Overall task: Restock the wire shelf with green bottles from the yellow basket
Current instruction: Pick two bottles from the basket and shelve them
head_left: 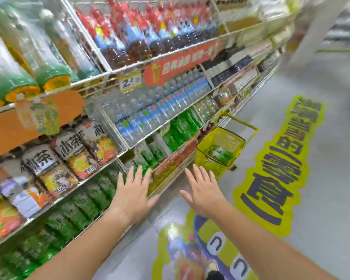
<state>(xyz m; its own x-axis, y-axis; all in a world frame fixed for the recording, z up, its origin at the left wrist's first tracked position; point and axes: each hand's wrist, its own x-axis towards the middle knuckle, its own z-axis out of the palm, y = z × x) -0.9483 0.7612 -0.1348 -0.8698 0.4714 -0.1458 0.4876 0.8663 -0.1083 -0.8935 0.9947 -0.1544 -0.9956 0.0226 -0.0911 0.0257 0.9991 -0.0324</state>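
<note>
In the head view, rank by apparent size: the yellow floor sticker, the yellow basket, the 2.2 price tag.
1. yellow floor sticker
2. yellow basket
3. price tag
Apparent only: distances from the camera differ.

The yellow price tag [129, 82] on the wire shelf [89, 80] edge reads "2.2", pale bottle labels [70, 145] below read "小茶", and other print is blurred.

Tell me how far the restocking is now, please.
Done: rows of shelved green bottles fill the wire shelf. In hand: nothing. The left hand and right hand are open and empty, stretched forward. Left: some basket bottles lie in the yellow basket on the floor, so restocking is unfinished.
</note>
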